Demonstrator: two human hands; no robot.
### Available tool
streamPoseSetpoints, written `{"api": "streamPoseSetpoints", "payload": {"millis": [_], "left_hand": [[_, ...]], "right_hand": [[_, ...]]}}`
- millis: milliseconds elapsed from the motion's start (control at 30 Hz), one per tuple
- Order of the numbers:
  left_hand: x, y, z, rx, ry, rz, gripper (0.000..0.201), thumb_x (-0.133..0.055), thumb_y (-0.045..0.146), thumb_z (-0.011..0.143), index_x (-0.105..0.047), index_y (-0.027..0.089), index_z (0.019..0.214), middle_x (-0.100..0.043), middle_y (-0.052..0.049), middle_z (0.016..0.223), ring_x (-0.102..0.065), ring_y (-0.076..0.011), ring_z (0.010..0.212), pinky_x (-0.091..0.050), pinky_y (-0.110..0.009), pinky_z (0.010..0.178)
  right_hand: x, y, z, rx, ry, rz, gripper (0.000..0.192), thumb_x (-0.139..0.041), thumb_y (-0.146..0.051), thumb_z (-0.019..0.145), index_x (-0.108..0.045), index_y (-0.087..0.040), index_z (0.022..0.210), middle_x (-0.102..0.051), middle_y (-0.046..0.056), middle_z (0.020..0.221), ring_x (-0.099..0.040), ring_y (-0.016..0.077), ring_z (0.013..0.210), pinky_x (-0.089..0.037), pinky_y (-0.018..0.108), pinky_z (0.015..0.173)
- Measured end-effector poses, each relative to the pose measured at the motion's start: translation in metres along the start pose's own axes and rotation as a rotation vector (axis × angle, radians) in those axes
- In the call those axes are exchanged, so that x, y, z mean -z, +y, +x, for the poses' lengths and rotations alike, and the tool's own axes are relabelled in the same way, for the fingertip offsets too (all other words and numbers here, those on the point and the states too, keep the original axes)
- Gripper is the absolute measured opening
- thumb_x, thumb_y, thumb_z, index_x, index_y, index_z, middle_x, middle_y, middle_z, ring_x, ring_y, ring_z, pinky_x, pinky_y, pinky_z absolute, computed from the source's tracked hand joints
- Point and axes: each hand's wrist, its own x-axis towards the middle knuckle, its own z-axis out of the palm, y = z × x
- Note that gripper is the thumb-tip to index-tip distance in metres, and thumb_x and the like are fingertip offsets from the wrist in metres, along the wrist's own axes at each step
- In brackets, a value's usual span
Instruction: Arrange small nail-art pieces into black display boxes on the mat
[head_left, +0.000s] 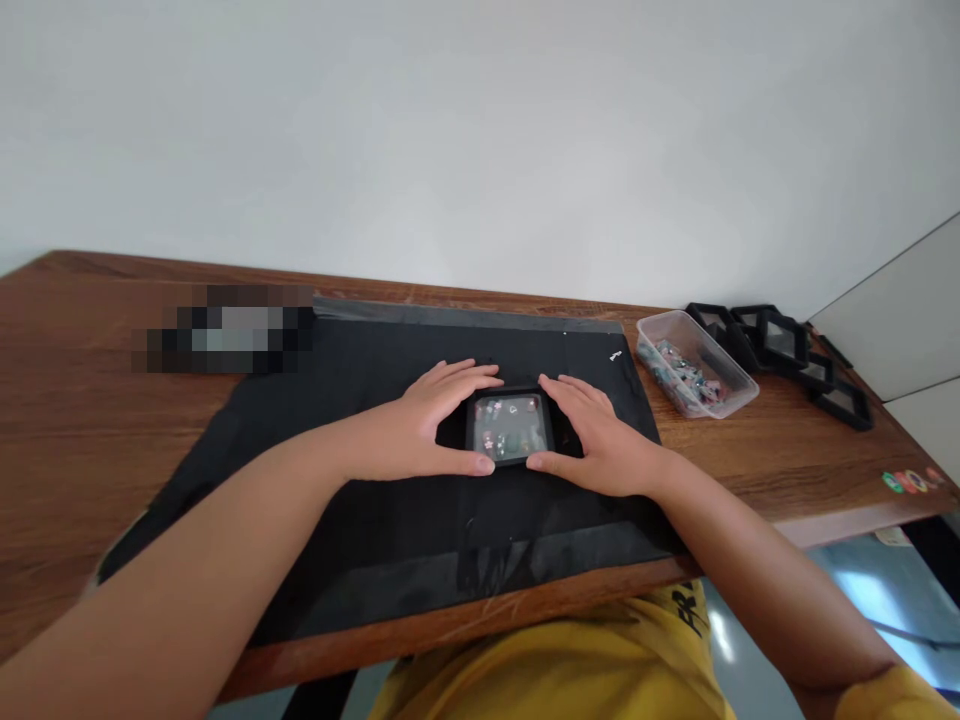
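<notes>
Here, the small square case (pixel 510 428) you are handling has a black frame and a clear, glossy window, and through it show little coloured bits in pink, white and green. It lies flat on the black mat (pixel 375 520) that covers the middle of the wooden surface (pixel 75 430), straight in front of you. What the bits inside are is too small and too washed by glare to tell, and the outer edges of the frame are covered by your fingers. A blurred patch hides something at the mat's far left corner. Your left hand (pixel 431 425) presses against the left side of the case, thumb along its near edge, fingers spread flat over the far corner; your right hand (pixel 600 440) mirrors it on the right side. Neither grip is clenched: both hands lie open and flat, bracketing the case between them and touching its frame. Well apart to the right stand a clear plastic tub (pixel 697 365) of small pieces and a cluster of empty black frames (pixel 787 345).
</notes>
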Motion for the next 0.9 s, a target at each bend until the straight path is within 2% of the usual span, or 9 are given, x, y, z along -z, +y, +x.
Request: {"api": "streamPoseSetpoints", "payload": {"millis": [200, 333, 433, 567, 667, 800, 900], "left_hand": [[-0.001, -0.004, 0.002, -0.026, 0.006, 0.021, 0.106, -0.076, 0.085, 0.071, -0.046, 0.041, 0.163, -0.026, -0.002, 0.182, -0.006, -0.0453, 0.169, -0.017, -0.071, 0.132], [-0.004, -0.004, 0.003, -0.039, 0.016, 0.022, 0.105, -0.075, 0.084, 0.073, -0.045, 0.041, 0.164, -0.025, -0.003, 0.182, -0.006, -0.046, 0.169, -0.015, -0.072, 0.132], [-0.005, 0.001, 0.001, 0.008, 0.009, 0.001, 0.112, -0.074, 0.086, 0.073, -0.038, 0.04, 0.168, -0.02, -0.004, 0.184, -0.001, -0.0482, 0.168, -0.015, -0.075, 0.131], [-0.004, 0.007, -0.006, 0.083, 0.069, -0.09, 0.107, -0.071, 0.083, 0.08, -0.03, 0.043, 0.171, -0.02, -0.005, 0.184, -0.003, -0.0493, 0.168, -0.023, -0.076, 0.128], [-0.002, 0.004, -0.006, 0.009, 0.067, -0.178, 0.106, -0.071, 0.077, 0.085, -0.024, 0.041, 0.172, -0.027, -0.008, 0.182, -0.011, -0.0455, 0.168, -0.025, -0.069, 0.13], [0.003, -0.003, 0.0, -0.045, 0.004, -0.319, 0.116, -0.068, 0.078, 0.086, -0.008, 0.035, 0.175, -0.025, -0.014, 0.182, -0.02, -0.041, 0.167, -0.026, -0.064, 0.131], [0.008, 0.002, 0.004, 0.005, 0.014, -0.442, 0.117, -0.067, 0.083, 0.083, -0.015, 0.03, 0.174, -0.029, -0.017, 0.18, -0.022, -0.0418, 0.167, -0.031, -0.061, 0.13]], "right_hand": [[-0.001, 0.0, 0.002, 0.053, 0.021, -0.068, 0.109, -0.075, -0.069, 0.09, -0.026, -0.018, 0.172, -0.039, 0.023, 0.172, -0.03, 0.0419, 0.163, -0.026, 0.069, 0.131], [-0.002, 0.0, 0.004, 0.066, 0.078, -0.089, 0.107, -0.085, -0.063, 0.083, -0.036, -0.019, 0.168, -0.051, 0.023, 0.164, -0.043, 0.0405, 0.156, -0.031, 0.067, 0.129], [0.0, 0.0, 0.005, 0.055, 0.103, -0.067, 0.106, -0.091, -0.06, 0.077, -0.044, -0.019, 0.163, -0.054, 0.022, 0.16, -0.047, 0.0395, 0.153, -0.033, 0.064, 0.128], [0.004, -0.001, 0.005, 0.005, 0.123, 0.01, 0.105, -0.096, -0.057, 0.07, -0.051, -0.021, 0.158, -0.057, 0.02, 0.157, -0.049, 0.0394, 0.15, -0.034, 0.065, 0.128], [0.007, -0.003, 0.004, -0.056, 0.14, 0.087, 0.103, -0.098, -0.054, 0.068, -0.054, -0.019, 0.155, -0.059, 0.02, 0.155, -0.051, 0.0386, 0.148, -0.037, 0.063, 0.127], [0.015, -0.001, 0.003, -0.124, 0.16, 0.234, 0.104, -0.1, -0.052, 0.064, -0.056, -0.019, 0.152, -0.06, 0.019, 0.153, -0.057, 0.0358, 0.142, -0.043, 0.059, 0.124], [0.022, 0.002, 0.002, -0.136, 0.177, 0.367, 0.102, -0.099, -0.054, 0.063, -0.057, -0.024, 0.151, -0.06, 0.016, 0.153, -0.061, 0.0332, 0.138, -0.047, 0.056, 0.122]]}}
